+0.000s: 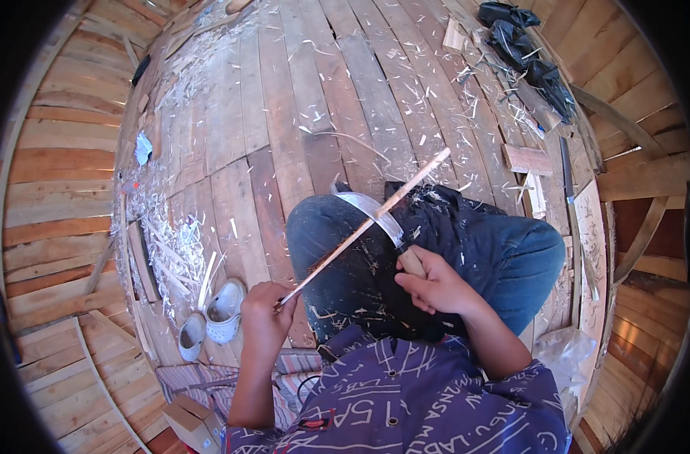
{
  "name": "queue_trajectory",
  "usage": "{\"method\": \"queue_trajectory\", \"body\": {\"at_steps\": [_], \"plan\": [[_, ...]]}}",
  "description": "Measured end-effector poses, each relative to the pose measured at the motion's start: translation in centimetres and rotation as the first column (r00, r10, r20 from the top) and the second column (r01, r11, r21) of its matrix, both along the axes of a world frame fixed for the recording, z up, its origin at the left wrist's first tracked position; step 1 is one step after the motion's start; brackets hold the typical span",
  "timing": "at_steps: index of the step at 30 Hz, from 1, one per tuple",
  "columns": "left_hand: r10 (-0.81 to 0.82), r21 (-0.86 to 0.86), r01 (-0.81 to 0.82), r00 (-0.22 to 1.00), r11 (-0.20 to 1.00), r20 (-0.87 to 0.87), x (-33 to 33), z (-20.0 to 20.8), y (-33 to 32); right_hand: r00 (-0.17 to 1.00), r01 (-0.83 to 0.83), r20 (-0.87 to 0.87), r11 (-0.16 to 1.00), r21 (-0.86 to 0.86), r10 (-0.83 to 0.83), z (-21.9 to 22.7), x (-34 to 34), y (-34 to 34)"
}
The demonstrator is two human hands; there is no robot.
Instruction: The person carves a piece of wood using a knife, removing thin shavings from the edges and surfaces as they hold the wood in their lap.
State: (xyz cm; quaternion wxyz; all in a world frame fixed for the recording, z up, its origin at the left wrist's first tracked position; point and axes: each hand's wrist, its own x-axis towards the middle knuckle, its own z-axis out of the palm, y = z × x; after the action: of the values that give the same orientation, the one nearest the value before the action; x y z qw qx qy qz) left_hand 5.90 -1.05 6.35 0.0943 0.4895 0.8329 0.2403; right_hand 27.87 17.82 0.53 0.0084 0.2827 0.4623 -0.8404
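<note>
My left hand [265, 306] is closed on the near end of a long, thin wooden stick [331, 256]. The stick slants up and to the right, over my bent legs, and its far part is paler and wider. In my right hand [439, 287] is a knife by its light wooden handle [411, 262]. Its curved, shiny blade [389, 224] reaches up and left and crosses the stick near the middle; whether the edge bites into the wood cannot be made out. Small shavings lie on my jeans and the dark cloth [454, 200] over them.
Pale clogs [225, 312] stand on the plank floor [284, 98] at left, beside a heap of shavings [171, 257]. Black plastic bags [515, 49] and a wood block [528, 160] lie at right. A cardboard box [193, 425] and a clear plastic bag [565, 354] are near me.
</note>
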Motion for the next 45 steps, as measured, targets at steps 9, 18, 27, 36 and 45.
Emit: {"method": "queue_trajectory", "body": {"at_steps": [9,18,27,36,45], "plan": [[0.009,0.000,-0.009,1.000,1.000,0.021,0.5,-0.6,0.0,1.000,0.003,-0.017,1.000,0.017,-0.003,0.4,-0.5,-0.6],[-0.031,0.028,0.030,0.998,0.999,0.051,2.5,-1.1,1.1,0.989,-0.108,-0.106,0.992,-0.071,0.100,0.5,-1.3,-2.5],[0.049,0.000,-0.049,0.993,0.999,0.104,2.6,-1.3,0.1,0.997,0.024,-0.076,1.000,0.005,-0.023,-0.1,-0.1,-1.3],[0.063,0.010,-0.064,0.992,0.998,0.109,2.3,-1.7,-0.2,0.995,0.092,0.042,0.995,-0.034,-0.091,0.9,3.6,-0.1],[0.053,0.018,-0.056,0.991,0.998,0.126,2.7,-1.8,0.0,0.987,0.143,0.051,0.979,0.144,-0.152,0.3,2.7,-0.3]]}}
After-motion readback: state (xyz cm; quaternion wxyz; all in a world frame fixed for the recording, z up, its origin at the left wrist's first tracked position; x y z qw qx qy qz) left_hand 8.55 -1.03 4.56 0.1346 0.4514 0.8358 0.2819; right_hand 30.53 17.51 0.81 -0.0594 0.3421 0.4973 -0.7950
